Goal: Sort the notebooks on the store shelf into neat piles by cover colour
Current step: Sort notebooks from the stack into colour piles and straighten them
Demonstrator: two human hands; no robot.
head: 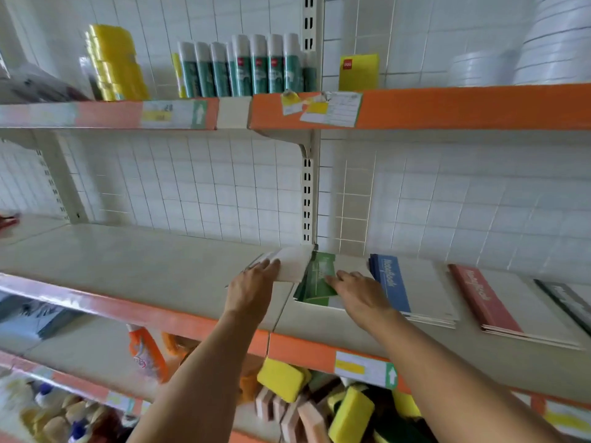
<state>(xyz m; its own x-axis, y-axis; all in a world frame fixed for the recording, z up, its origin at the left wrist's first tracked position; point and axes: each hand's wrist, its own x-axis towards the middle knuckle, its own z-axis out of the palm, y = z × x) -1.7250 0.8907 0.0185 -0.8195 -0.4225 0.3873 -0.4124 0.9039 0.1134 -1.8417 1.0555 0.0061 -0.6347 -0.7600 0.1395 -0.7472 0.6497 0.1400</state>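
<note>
On the middle shelf [134,260] lie piles of notebooks. A green pile [316,279] sits by the upright post, with my right hand [358,292] flat on its near right part. My left hand [252,289] holds a pale notebook [292,262] tilted up just left of the green pile. To the right lie a blue pile [393,282], a red pile [483,298] and a dark-covered pile [566,298] at the frame's edge. The covers' white parts face right.
The upper shelf [447,107] carries spray cans [243,67], yellow packs [112,62] and white stacked tubs [527,52]. The lower shelf holds yellow and pink sponges [287,382] and an orange bottle [147,356]. The left half of the middle shelf is bare.
</note>
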